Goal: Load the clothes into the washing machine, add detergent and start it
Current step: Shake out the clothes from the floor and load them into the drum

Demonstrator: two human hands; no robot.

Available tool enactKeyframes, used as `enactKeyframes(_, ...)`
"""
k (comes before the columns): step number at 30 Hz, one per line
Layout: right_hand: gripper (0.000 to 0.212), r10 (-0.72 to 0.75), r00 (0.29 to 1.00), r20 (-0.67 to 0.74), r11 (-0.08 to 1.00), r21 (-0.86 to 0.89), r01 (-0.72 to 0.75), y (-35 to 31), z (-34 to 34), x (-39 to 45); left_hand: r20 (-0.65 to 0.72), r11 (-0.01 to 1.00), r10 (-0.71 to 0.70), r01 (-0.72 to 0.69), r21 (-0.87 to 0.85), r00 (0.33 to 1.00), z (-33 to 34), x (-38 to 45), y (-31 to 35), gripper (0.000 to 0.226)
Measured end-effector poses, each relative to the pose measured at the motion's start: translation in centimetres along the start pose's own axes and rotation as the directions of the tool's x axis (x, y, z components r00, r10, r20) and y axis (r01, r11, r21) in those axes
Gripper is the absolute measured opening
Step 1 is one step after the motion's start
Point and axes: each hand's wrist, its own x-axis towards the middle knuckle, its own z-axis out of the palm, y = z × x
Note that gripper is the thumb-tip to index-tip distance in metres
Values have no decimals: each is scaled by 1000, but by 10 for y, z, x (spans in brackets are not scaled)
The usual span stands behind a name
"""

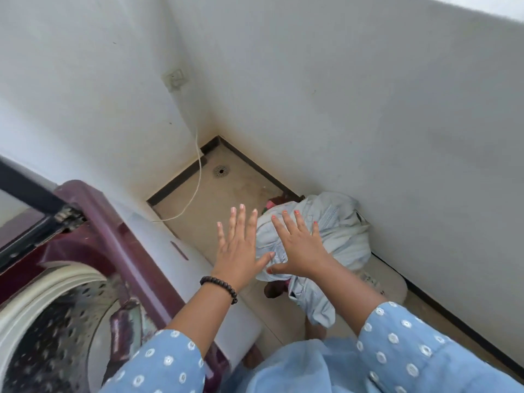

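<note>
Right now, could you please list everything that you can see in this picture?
washing machine: one, maroon and white, lower left, lid open
drum: one, metal, perforated, inside the machine
clothes pile: one, mostly pale blue, on the floor by the right wall
cable: one, white, hanging from the wall socket
floor drain: one, round, in the corner
bracelet: one, dark beads, left wrist
left hand: open, fingers spread
right hand: open, over the clothes pile
</note>
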Motion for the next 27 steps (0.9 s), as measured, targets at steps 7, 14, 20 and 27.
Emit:
enactKeyframes(7, 116, 102, 990, 100, 993, 49, -108, 61, 35, 6, 115, 993, 78, -88, 84, 990, 44, 38, 35, 92)
enactKeyframes(14, 114, 139, 973, 186, 985, 77, -155, 104, 68, 36, 229, 993, 74, -92, 68, 971, 90, 77, 44, 91)
enactKeyframes(20, 110, 129, 950, 285, 981, 103, -164, 125, 101, 76, 297, 994, 96, -106, 16, 950, 136, 105, 37, 88)
enactKeyframes(27, 112, 99, 921, 376, 984, 100, -146, 129, 145, 133, 387, 998, 68, -70, -11, 920, 188, 134, 21, 88)
